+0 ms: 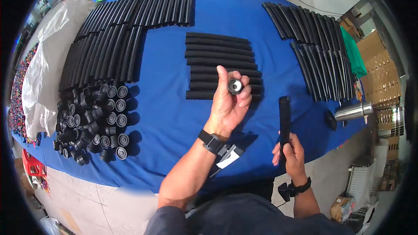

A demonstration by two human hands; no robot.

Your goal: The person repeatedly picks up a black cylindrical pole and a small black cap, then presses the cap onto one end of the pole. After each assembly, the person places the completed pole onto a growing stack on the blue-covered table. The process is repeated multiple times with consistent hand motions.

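Cloth (165, 69), big and blue, is spread out under most of the things in the head view. The left hand (233, 98) is over the middle of it, palm up, with the fingers curled around a round black piece (235, 87). Its end is shiny and pale inside, and I cannot tell how long it is. The thumb points to the far side.

To the right and nearer, the right hand (292, 154) pinches the near part of a black tube (284, 115) between thumb and fingers. The tube's other end points away to the far side.

Just past the left hand, a stack of black sticks (220, 54) lies side by side, and the hand hides some of them. Far left are two rows of long black pipes (104, 54). Nearer on the left is a messy heap of black caps (111, 118), next to a white plastic sheet (41, 74). Far right are two rows of thin black rods (320, 56), with a silver bottle (353, 111) lying at their near end and a green bag (355, 54) beside them.
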